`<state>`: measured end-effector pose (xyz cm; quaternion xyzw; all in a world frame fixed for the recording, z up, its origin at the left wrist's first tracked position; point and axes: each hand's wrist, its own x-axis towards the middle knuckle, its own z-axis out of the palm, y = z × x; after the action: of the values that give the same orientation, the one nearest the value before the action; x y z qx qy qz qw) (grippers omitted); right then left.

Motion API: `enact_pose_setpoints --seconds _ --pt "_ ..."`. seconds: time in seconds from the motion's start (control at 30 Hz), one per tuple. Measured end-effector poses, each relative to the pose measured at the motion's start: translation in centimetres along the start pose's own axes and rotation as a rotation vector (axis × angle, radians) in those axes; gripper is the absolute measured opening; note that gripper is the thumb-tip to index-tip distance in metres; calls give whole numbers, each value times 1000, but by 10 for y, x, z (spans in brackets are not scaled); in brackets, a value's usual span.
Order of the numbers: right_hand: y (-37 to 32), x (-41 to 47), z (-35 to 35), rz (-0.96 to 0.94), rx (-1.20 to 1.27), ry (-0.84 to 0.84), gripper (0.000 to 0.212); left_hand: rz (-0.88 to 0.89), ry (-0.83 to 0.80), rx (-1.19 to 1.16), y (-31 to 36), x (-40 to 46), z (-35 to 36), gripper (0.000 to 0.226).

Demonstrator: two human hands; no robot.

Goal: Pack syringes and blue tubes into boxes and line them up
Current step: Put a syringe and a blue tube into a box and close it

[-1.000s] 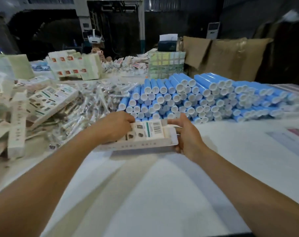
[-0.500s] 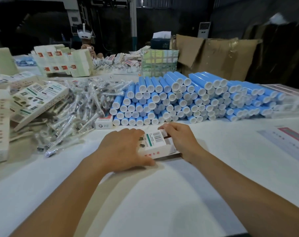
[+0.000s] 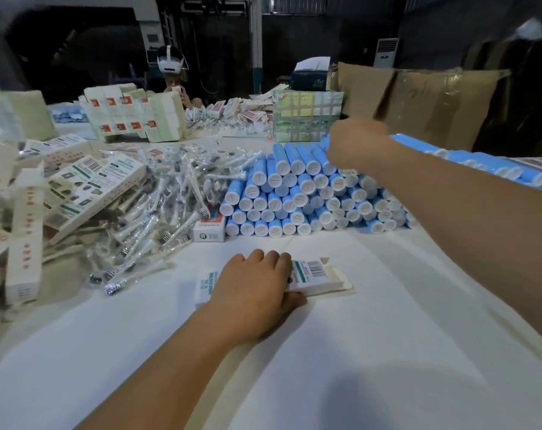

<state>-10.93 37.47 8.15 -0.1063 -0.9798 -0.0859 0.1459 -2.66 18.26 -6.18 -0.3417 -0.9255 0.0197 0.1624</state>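
Note:
A white box [image 3: 313, 275] with a green stripe and barcode lies flat on the white table [image 3: 341, 367], its end flap open to the right. My left hand [image 3: 254, 290] lies over its left part, fingers across the top and thumb along the near edge, holding it down. My right hand [image 3: 356, 147] is curled around a blue tube at the top of the stacked blue tubes [image 3: 294, 197], whose white caps face me. Wrapped syringes [image 3: 158, 206] lie heaped left of the stack.
A small white box [image 3: 209, 231] stands at the foot of the tube stack. Flat and folded cartons [image 3: 86, 187] pile up at the left with a long box [image 3: 26, 243]. Behind are a patterned box [image 3: 307, 119], brown cardboard [image 3: 434, 100] and a person wearing a headset [image 3: 172, 66].
My right hand let go of the box's right end and reached up and away to the top of the tube stack. My left hand stayed on the box.

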Motion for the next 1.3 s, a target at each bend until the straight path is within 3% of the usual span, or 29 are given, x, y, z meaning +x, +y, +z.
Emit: enact_pose_setpoints --seconds 0.1,0.27,0.4,0.47,0.6,0.67,0.8,0.9,0.97,1.1,1.3 --pt "-8 12 2 -56 -51 -101 26 -6 6 -17 -1 2 1 55" --pt "-17 24 -1 -200 -118 -102 33 -12 -4 -37 0 3 1 54" --pt "-15 19 -10 -194 -59 -32 28 -8 9 -20 -1 1 0 55" --pt "-4 10 -17 -144 192 -11 18 -3 -1 -9 -1 1 -1 56" --pt "25 -37 -14 174 1264 2 46 -29 -42 1 0 3 -1 59" --pt "33 -70 0 230 1693 -8 37 -45 -56 -11 1 4 -1 61" --pt "33 -117 47 497 2095 -102 16 -52 -76 -30 3 5 -2 63" --pt "28 -131 77 754 2193 -141 14 -59 -99 -25 5 5 -1 65" --pt "24 -134 86 842 2098 -84 17 -65 -96 -19 5 5 -2 64" --pt "20 -136 91 778 1916 141 10 -74 -84 -16 5 5 -2 65" --pt "14 -146 98 654 1854 131 25 -86 -56 0 6 3 -3 68"
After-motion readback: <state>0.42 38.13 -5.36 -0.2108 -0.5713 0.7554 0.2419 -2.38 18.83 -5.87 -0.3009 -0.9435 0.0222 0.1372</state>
